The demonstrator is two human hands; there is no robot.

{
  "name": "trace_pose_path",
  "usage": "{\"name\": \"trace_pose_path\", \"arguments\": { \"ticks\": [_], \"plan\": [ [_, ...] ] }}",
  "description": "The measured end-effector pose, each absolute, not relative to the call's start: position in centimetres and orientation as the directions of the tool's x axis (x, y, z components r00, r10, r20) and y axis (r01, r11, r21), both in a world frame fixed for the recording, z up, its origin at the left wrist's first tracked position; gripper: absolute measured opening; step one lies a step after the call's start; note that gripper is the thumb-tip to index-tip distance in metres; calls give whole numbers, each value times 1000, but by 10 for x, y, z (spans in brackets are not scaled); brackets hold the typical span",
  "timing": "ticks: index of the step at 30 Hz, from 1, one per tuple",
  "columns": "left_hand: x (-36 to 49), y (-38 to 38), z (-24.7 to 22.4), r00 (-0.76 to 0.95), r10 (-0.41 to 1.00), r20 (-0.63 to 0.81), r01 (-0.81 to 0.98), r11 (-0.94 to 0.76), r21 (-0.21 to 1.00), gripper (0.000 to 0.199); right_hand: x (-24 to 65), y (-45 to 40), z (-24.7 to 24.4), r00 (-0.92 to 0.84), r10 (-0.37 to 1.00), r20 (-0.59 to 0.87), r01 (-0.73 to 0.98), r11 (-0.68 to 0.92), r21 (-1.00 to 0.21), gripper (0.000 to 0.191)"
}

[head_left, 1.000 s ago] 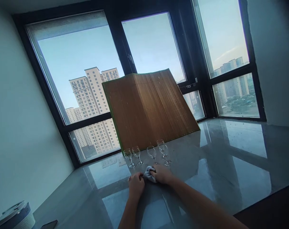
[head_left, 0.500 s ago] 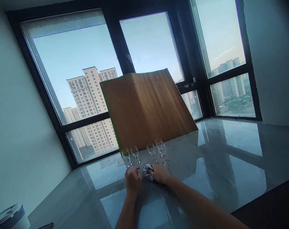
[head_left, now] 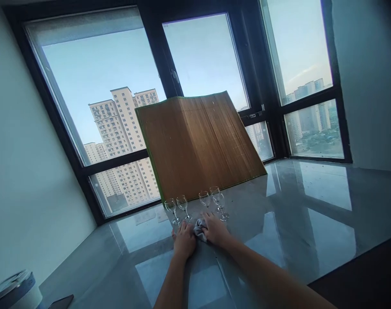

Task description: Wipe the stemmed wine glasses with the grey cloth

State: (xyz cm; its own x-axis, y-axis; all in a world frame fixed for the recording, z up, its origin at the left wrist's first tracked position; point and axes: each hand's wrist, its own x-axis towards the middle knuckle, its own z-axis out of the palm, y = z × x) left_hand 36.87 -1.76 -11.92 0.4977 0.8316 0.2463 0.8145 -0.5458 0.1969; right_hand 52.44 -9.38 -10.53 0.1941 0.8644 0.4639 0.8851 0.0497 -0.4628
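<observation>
A crumpled grey-white cloth lies on the glossy grey surface, its right side under the fingers of my right hand, which is closed on it. My left hand rests just left of the cloth, fingers bent forward and held close to it; what is under its palm is hidden. Beyond my left hand stand two small stemmed glasses, one on the left and one beside it. Past my right hand are several more, among them a glass with its base hidden and another.
A brown panel with green edging leans against the dark-framed windows behind the glasses. At the lower left are a lidded cup and a dark flat object. The surface's edge runs along the lower right.
My left hand has moved slightly right, nearer the cloth, and its fingers have spread forward. My right hand has shifted a little forward and its fingers have lifted somewhat.
</observation>
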Motion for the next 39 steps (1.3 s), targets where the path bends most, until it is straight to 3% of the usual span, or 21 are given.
{"name": "trace_pose_path", "arguments": {
  "ticks": [5, 10, 16, 20, 23, 27, 30, 34, 39],
  "plan": [
    [370, -12, -117, 590, 792, 160, 780, -610, 141, 57, 527, -92, -106, 50, 866, 498, 928, 143, -343, 62],
    [371, -6, -115, 607, 770, 198, 759, -635, 141, 55, 523, -98, -107, 46, 895, 443, 909, 146, -390, 44],
    [371, 1, -118, 588, 782, 208, 763, -621, 180, 52, 522, -104, -110, -29, 912, 410, 881, 217, -421, 76],
    [371, 3, -120, 591, 782, 197, 753, -623, 212, 48, 524, -103, -112, -44, 930, 364, 898, 197, -394, 75],
    [371, -1, -119, 567, 786, 246, 761, -614, 211, 47, 525, -103, -110, 7, 937, 350, 916, 134, -377, 73],
    [367, -7, -114, 466, 776, 425, 793, -579, 188, 36, 525, -104, -105, 70, 937, 343, 928, 64, -366, 79],
    [358, -9, -108, 278, 831, 482, 848, -448, 283, 26, 527, -104, -104, 109, 934, 341, 924, 31, -381, 80],
    [347, -11, -97, 33, 895, 444, 826, -275, 491, 32, 531, -101, -108, 123, 931, 343, 913, 29, -408, 82],
    [347, -11, -97, -114, 827, 551, 716, -316, 623, 33, 533, -97, -116, 138, 924, 356, 914, 20, -405, 84]
  ]
}}
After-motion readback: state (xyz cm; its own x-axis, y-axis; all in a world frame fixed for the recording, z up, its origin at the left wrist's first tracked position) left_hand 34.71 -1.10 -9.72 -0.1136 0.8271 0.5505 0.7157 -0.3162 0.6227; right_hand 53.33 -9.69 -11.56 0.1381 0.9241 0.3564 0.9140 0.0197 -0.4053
